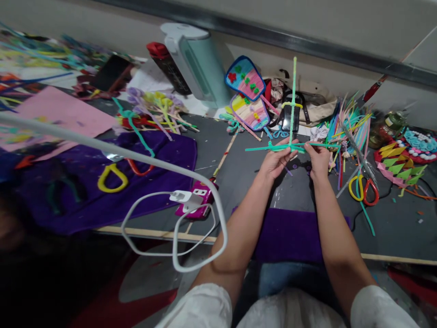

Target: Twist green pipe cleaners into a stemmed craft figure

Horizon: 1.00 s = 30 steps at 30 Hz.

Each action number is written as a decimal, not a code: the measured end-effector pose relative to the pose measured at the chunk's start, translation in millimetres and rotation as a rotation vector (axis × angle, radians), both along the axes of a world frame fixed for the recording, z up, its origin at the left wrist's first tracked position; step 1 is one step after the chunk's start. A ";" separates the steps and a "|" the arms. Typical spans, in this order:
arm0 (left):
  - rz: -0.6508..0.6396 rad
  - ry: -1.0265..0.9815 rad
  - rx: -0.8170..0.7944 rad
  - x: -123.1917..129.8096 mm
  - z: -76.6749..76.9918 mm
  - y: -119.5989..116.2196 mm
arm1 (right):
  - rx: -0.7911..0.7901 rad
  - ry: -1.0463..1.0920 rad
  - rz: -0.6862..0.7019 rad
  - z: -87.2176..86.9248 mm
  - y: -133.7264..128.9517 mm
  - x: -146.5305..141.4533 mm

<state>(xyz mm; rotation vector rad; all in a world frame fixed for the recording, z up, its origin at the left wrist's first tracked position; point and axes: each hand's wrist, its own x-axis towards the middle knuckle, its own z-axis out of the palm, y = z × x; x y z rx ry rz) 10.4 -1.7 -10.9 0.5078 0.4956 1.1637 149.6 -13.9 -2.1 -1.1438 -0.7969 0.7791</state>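
Observation:
Both hands hold a pipe-cleaner frame above the dark tabletop. Its pale green stem stands upright, with a yellow pipe cleaner wound across it partway up. At the bottom, teal pipe cleaners stretch sideways in a bundle. My left hand pinches this bundle just left of the stem's foot. To the right of the stem, my right hand has thumb and fingers closed on the teal strands. A black phone-like object lies behind the stem.
Scissors with red and yellow handles lie right, beside loose pipe cleaners. A teal pitcher and red-capped bottle stand at the back. A white cable loops across the near left, by a pink power strip.

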 end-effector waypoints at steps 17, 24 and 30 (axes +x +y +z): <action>0.043 -0.002 0.015 -0.8 4.2 -1.3 | -0.039 0.054 -0.107 1.2 0.8 -2.8; 0.091 -0.023 -0.014 -0.3 7.0 -1.2 | -0.094 0.029 -0.058 -1.4 0.9 -2.6; 0.102 -0.032 -0.037 -0.7 8.3 -1.9 | -0.114 0.047 -0.073 0.8 0.2 -4.0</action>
